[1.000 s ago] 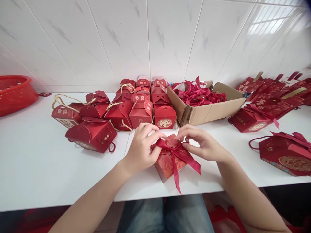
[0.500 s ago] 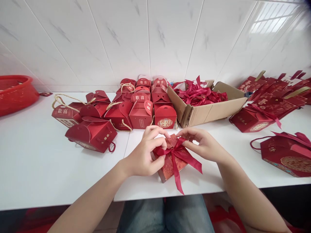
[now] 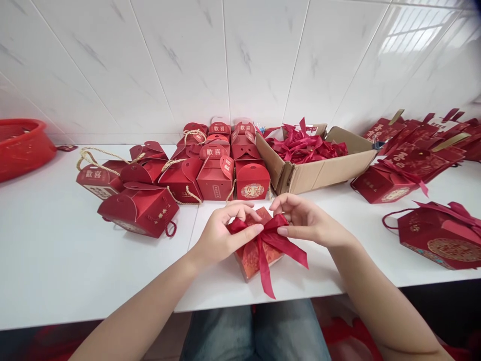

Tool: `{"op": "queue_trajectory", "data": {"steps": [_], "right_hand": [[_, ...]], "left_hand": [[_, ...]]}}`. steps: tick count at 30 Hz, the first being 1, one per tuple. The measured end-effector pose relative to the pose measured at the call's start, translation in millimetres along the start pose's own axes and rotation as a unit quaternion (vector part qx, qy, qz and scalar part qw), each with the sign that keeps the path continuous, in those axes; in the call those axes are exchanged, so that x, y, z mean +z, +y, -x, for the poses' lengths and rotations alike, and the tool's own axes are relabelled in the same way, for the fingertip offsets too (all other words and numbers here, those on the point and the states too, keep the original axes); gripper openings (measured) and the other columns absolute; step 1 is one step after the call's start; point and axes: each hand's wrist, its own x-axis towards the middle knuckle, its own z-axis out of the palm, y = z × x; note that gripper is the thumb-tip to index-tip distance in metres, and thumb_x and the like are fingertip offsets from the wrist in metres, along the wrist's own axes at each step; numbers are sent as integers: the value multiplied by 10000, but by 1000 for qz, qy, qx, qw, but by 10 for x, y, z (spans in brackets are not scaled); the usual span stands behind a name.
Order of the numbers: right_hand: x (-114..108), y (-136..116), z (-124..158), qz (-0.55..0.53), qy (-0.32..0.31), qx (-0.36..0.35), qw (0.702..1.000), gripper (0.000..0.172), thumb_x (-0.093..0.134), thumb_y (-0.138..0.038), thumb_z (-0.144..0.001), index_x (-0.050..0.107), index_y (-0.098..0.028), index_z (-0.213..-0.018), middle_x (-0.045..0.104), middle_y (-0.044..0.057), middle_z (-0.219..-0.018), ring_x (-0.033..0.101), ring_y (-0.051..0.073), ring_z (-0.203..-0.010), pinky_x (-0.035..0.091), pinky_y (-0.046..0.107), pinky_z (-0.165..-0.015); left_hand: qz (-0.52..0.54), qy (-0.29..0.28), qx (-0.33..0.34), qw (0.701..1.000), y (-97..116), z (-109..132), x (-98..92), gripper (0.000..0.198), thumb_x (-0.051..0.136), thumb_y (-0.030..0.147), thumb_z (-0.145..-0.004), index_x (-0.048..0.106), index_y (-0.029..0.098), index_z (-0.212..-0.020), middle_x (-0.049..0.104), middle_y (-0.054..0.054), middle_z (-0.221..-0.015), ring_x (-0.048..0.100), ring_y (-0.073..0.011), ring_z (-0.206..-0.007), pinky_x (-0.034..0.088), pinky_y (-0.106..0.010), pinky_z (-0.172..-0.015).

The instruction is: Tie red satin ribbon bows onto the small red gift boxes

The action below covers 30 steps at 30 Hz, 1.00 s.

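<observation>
A small orange-red gift box [image 3: 251, 263] with a faint pattern lies in front of me near the table's front edge. Across its top sits a dark red satin ribbon [image 3: 266, 268] tied in a bow, two tails trailing toward me. My left hand [image 3: 225, 233] has the bow's left loop between thumb and curled fingers, the thumb tip close to the knot. On the other side, my right hand [image 3: 310, 220] holds the right loop, its thumb in front and bent fingers behind. The box's back is partly covered by my hands.
Behind stand several red gift boxes [image 3: 216, 178] with rope handles. A cardboard box [image 3: 326, 173] of red ribbons is beside them. Ribboned red boxes [image 3: 443, 238] and red bags [image 3: 417, 155] are at right, a red basin [image 3: 24, 150] at far left. A tiled wall [image 3: 195, 75] closes the back.
My left thumb has moved up from the loop's lower edge toward the knot. The bow's loops look more spread out. The whole view has shifted slightly.
</observation>
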Motion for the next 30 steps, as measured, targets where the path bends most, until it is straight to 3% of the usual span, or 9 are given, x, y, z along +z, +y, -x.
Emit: {"op": "queue_trajectory", "data": {"steps": [5,10,18,25,30], "right_hand": [[-9,6,-4,-26,-8,8,1000,271,718,-182,-764,503,-192,-928,504,-27,-801,474,57,-655,417,178,-582],[74,25,-62,-14,73,-24,997,165,663,-257,-825,520,-176,-833,491,-36,-733,472,50,-620,413,177,-570],[97,113,-123,27,166,-39,985,292,744,-242,-740,459,-178,-741,478,-60,-639,462,47,-549,393,180,-521],[74,144,-153,-12,170,-46,984,442,760,-227,-718,319,-201,-713,529,-76,-561,430,45,-484,385,186,-503],[55,148,-142,-6,139,-41,989,313,720,-270,-771,418,-189,-776,480,-79,-593,411,38,-504,350,167,-490]], "left_hand": [[24,9,-42,999,-5,-8,60,521,707,258,-729,216,211,-564,707,-49,-706,570,-224,-1064,406,-387,-964],[4,-8,-39,999,-25,12,79,541,745,259,-691,234,204,-521,680,-58,-725,581,-218,-1031,444,-358,-899],[-13,-22,-24,999,-78,-1,95,464,749,236,-661,317,192,-500,600,-51,-722,588,-203,-958,469,-319,-803],[3,-47,-19,999,-98,-4,80,418,731,201,-668,342,190,-515,598,-53,-737,590,-207,-998,478,-298,-794],[11,-48,-8,999,-91,6,36,330,728,266,-707,451,176,-551,653,-65,-811,603,-210,-1004,461,-321,-866]]}}
